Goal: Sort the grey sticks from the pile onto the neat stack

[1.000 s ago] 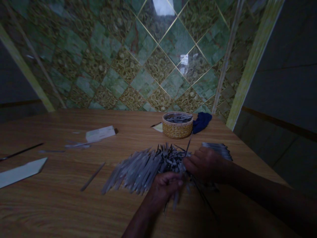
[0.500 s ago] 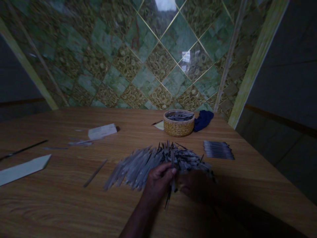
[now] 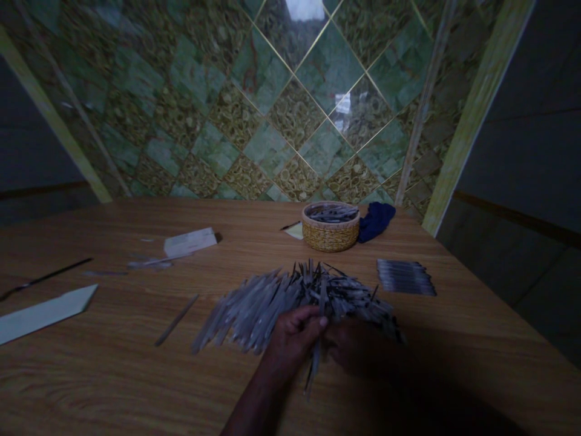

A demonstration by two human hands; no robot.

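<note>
A big heap of thin grey metal tweezers (image 3: 272, 300) lies spread on the wooden table (image 3: 113, 375). My left hand (image 3: 293, 339) is at the heap's near edge, fingers pinched on a single pair of tweezers (image 3: 316, 348) that points toward me. My right hand (image 3: 358, 351) is close beside it in deep shadow, touching the same pair; its grip is hard to make out. A neat row of tweezers (image 3: 405, 277) lies to the right of the heap.
A woven basket (image 3: 330, 227) holding more tweezers stands at the back, with a dark blue cloth (image 3: 376, 219) beside it. White paper packets (image 3: 189, 241) (image 3: 43, 313), a loose single tool (image 3: 176, 320) and a long dark rod (image 3: 43, 278) lie to the left. A tiled wall rises behind.
My right hand has drawn back from beside the neat row to the heap's near edge, next to my left hand. Both hands now meet on one pair of tweezers.
</note>
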